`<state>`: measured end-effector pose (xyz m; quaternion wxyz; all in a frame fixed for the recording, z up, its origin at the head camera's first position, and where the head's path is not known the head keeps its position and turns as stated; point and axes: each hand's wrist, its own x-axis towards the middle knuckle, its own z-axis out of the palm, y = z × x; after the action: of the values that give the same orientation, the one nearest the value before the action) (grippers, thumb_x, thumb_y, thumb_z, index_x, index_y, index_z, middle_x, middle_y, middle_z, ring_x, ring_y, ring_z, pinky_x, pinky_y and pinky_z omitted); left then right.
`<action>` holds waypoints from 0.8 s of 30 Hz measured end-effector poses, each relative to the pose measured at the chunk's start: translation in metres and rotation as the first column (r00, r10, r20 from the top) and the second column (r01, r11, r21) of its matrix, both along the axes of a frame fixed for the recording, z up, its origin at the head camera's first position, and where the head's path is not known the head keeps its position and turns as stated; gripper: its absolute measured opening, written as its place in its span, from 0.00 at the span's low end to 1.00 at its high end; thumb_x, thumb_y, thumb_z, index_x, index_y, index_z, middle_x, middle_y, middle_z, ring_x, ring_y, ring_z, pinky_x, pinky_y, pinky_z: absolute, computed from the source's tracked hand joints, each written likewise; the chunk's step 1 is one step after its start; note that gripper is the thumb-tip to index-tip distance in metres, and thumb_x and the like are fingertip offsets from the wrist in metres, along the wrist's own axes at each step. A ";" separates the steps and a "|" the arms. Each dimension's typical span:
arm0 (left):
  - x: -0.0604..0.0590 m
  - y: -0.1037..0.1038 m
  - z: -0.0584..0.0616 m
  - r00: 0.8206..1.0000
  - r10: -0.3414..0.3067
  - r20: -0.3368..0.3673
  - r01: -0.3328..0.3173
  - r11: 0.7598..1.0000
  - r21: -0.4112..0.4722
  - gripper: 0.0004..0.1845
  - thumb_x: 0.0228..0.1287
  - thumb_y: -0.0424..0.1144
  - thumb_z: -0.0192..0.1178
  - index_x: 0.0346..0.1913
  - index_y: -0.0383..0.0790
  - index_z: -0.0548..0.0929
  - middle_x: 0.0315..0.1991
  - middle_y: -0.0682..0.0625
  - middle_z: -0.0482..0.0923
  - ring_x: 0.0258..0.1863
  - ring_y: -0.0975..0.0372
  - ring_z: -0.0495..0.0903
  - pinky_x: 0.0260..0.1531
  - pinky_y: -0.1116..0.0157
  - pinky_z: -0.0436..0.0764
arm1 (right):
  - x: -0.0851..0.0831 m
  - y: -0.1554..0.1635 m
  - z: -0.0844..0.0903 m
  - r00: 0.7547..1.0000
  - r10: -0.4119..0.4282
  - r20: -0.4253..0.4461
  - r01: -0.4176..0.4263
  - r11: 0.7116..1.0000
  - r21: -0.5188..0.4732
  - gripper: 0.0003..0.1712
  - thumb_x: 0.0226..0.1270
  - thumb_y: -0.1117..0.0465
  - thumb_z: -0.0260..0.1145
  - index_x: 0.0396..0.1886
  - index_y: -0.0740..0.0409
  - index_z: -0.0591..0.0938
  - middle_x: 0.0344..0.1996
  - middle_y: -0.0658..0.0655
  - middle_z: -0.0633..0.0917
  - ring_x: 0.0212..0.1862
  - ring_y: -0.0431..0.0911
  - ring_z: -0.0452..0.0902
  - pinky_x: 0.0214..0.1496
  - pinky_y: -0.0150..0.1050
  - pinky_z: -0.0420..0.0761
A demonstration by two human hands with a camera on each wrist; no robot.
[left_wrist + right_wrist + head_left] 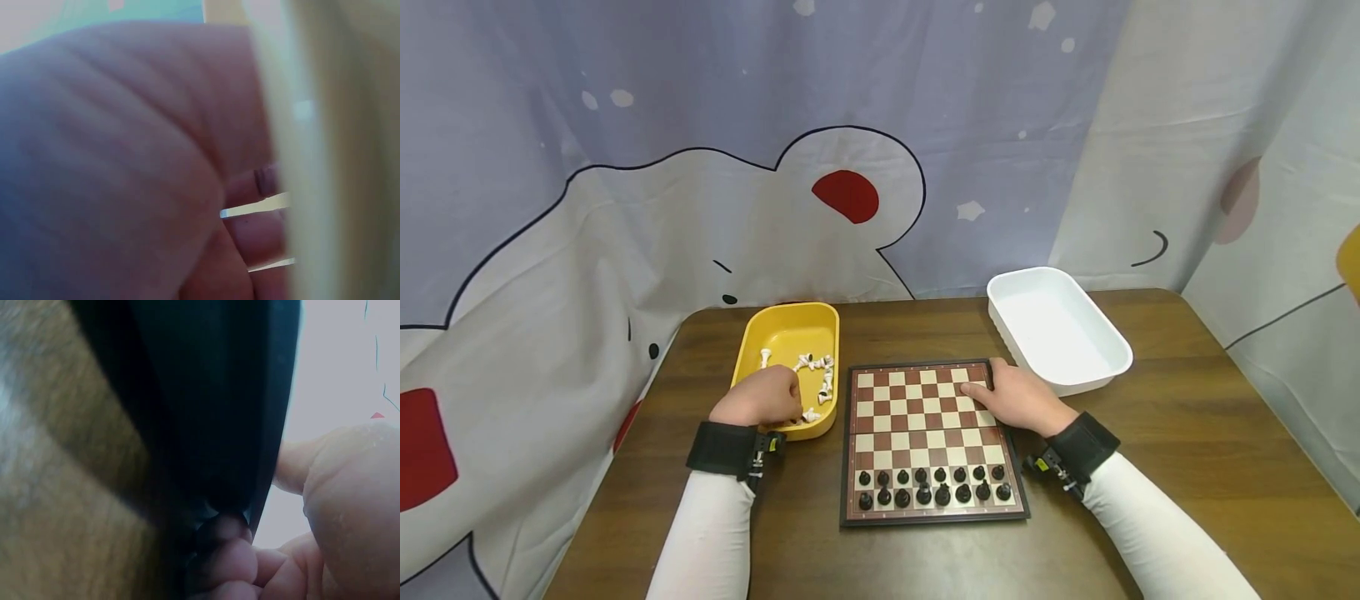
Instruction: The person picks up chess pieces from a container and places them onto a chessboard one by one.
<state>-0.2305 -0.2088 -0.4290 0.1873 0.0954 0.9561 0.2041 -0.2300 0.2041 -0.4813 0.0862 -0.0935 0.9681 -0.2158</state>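
Head view looks down on a brown bench (1187, 433) with a chessboard (928, 417) at the middle, a yellow tray (790, 321) at about ten o'clock from it and a white tray (1101, 333) at about two o'clock. Both trays stand close beside the board; whether they touch it I cannot tell. White chess pieces (820, 375) lie scattered in the yellow tray, most toward its near right part, one upright at the left. Black chess pieces (932, 486) stand in two rows along the board's near edge, at six o'clock. The left hand (763, 398) reaches into the near end of the yellow tray with fingers curled down among the white pieces; its grip looks narrow, but whether it actually holds a piece I cannot tell. One white piece (811, 415) lies just beside the fingertips, at three o'clock from them. Left wrist view shows only a blurred palm and the pale yellow tray wall. The right hand (1018, 398) rests on the board's far right corner, thumb lying on the squares and fingers bent over the right edge, gripping the board there. Right wrist view shows the dark board edge (250, 425) up close with curled fingers (231, 562) against it. White sleeves and black wrist straps cover both forearms.
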 end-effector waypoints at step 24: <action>-0.004 0.001 0.002 0.990 0.027 -0.142 -0.025 1.000 0.013 0.06 0.71 0.33 0.68 0.34 0.40 0.84 0.28 0.48 0.81 0.28 0.55 0.80 0.34 0.58 0.78 | -0.001 0.002 -0.001 1.000 0.020 0.005 -0.020 1.000 -0.021 0.48 0.86 0.39 0.63 0.75 0.83 0.67 0.58 0.79 0.85 0.57 0.65 0.88 0.58 0.60 0.86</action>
<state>-0.2340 -0.2083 -0.4272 0.1156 0.0982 0.9670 0.2047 -0.2315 0.2066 -0.4827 0.0899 -0.1034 0.9646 -0.2252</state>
